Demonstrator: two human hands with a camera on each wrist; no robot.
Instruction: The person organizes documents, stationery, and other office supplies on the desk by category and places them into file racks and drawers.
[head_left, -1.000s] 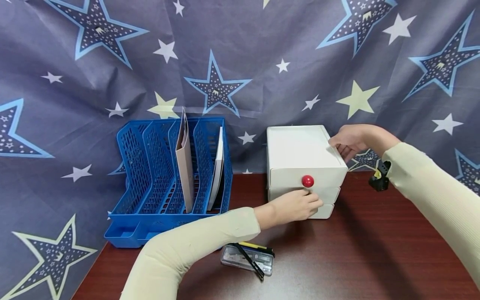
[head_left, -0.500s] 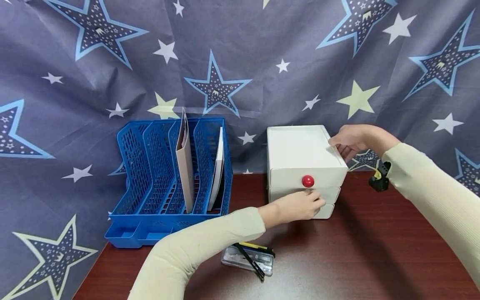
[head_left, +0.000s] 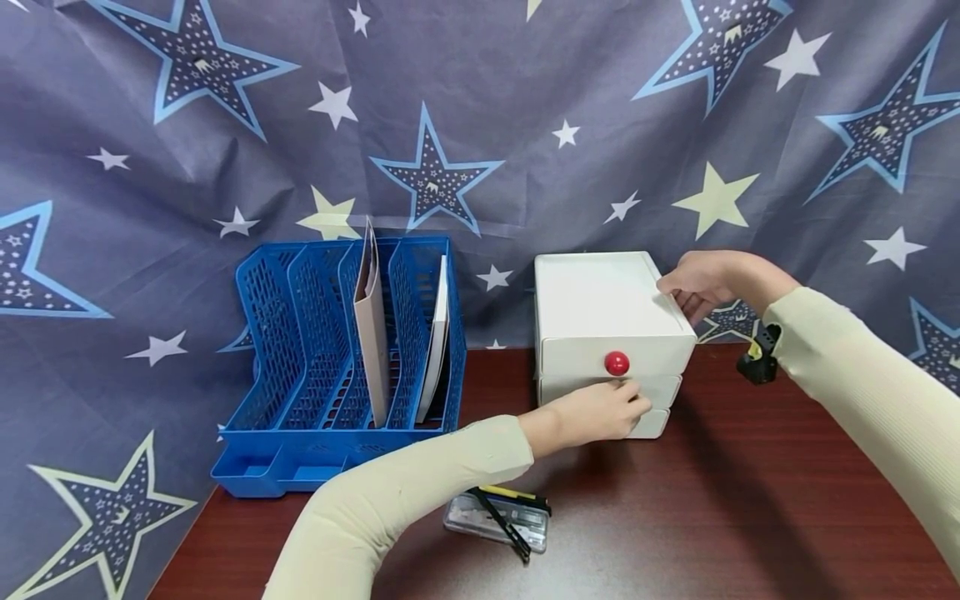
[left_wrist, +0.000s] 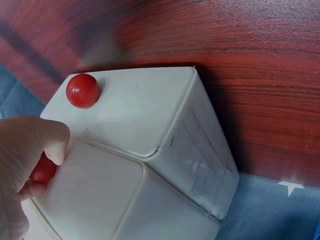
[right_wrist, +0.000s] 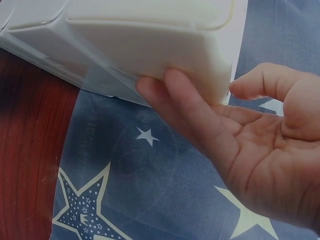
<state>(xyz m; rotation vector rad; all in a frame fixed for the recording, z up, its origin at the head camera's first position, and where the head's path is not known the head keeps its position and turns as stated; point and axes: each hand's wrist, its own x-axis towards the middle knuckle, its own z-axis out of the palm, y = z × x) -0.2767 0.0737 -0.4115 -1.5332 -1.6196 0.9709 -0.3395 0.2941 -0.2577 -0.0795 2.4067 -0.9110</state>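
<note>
A white three-drawer box (head_left: pixel 607 292) stands against the cloth, a red knob (head_left: pixel 617 362) on its top drawer. My left hand (head_left: pixel 600 411) is at the middle drawer's front; in the left wrist view that hand (left_wrist: pixel 25 165) pinches a red knob (left_wrist: pixel 44 169) between thumb and finger. The bottom drawer's red knob (left_wrist: pixel 83 90) is untouched. At the box's right side is my right hand (head_left: pixel 705 279). In the right wrist view its fingers (right_wrist: pixel 180 95) lie against the side wall of the box (right_wrist: pixel 150 50), the thumb near the top edge.
A blue file rack (head_left: pixel 322 317) stands at the left, holding a beige folder (head_left: pixel 371 342) and a white book (head_left: pixel 433 350). In front of it on the table (head_left: pixel 675 517) lie a clear case (head_left: pixel 480 521), a black pen (head_left: pixel 502 525) and a yellow-and-black item (head_left: pixel 513 493).
My left hand has shifted slightly to the right along the drawer front, its forearm with it. The right hand has stayed against the box.
</note>
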